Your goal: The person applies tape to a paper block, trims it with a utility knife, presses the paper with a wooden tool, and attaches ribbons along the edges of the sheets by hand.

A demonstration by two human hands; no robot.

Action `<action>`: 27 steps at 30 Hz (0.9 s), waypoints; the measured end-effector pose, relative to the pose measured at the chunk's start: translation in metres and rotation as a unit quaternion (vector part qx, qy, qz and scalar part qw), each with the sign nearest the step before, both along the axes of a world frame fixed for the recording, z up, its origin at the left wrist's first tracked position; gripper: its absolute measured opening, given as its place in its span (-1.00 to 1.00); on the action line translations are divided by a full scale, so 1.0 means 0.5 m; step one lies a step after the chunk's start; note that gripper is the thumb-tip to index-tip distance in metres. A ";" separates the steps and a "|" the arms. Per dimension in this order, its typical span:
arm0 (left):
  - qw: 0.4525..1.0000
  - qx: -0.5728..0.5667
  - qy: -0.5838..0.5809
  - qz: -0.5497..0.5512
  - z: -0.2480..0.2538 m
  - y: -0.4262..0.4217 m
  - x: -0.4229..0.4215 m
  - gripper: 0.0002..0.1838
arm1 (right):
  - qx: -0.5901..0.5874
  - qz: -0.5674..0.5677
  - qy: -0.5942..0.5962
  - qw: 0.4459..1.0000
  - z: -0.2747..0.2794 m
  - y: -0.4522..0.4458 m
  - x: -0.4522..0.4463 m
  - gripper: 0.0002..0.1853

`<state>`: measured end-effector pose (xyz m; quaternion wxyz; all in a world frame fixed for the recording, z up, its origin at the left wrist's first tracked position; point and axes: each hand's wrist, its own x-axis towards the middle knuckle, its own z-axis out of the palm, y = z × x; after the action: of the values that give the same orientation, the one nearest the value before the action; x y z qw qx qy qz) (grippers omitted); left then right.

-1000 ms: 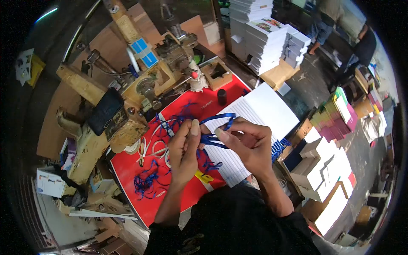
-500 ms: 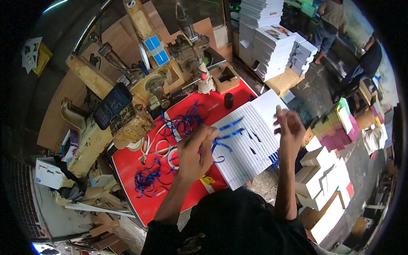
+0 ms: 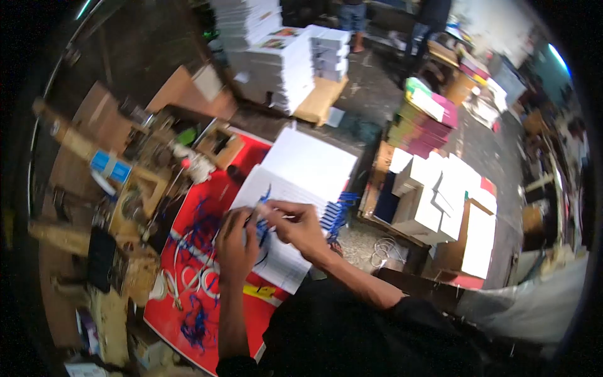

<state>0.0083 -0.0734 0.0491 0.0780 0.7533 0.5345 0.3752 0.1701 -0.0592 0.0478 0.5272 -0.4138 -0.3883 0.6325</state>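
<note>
Above a fanned stack of white booklets [image 3: 286, 264], my left hand [image 3: 237, 242] and my right hand [image 3: 295, 227] meet with fingers pinched together. Blue ribbon [image 3: 262, 231] shows between and just below the fingertips, blurred; both hands seem closed on it. More blue ribbon lies tangled on the red table top [image 3: 242, 323], left of my left hand and nearer the front. A row of blue ribbon ends [image 3: 331, 215] sticks out from the booklets' right edge. White cord loops [image 3: 204, 281] lie left of my left forearm.
A metal and wood machine [image 3: 135, 201] stands at the left, with a dark phone [image 3: 100, 259] on it. Tall paper stacks [image 3: 279, 69] rise behind the table. White boxes [image 3: 427, 207] stand at the right. Two people are partly visible at the back.
The view has swung right, so the table appears further left. My right hand, apart and raised half a second ago, is back against my left hand. Both are over the booklets.
</note>
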 end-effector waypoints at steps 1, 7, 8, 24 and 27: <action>1.000 -0.010 -0.011 -0.002 0.000 -0.001 0.004 -0.80 | -0.026 0.040 -0.006 0.999 0.007 0.005 0.005 -0.71; 0.985 -0.070 -0.156 0.034 0.017 -0.007 0.004 -0.83 | 0.057 0.054 0.047 0.996 0.021 0.029 0.004 -0.69; 0.987 -0.036 -0.154 0.011 0.015 -0.002 -0.004 -0.82 | 0.064 0.097 0.084 0.990 0.018 0.031 0.008 -0.68; 0.966 0.006 -0.208 0.151 0.031 -0.033 -0.159 -0.69 | 0.266 -0.192 0.245 0.912 0.188 0.062 0.192 -0.80; 0.946 0.017 -0.197 0.256 0.030 -0.066 -0.177 -0.82 | 0.252 -0.255 0.185 0.915 0.168 0.057 0.288 -0.60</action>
<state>-0.0802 -0.1063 0.0638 0.0700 0.5029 0.6770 0.5328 0.3139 -0.0306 0.1318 0.8200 -0.2278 -0.3118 0.4226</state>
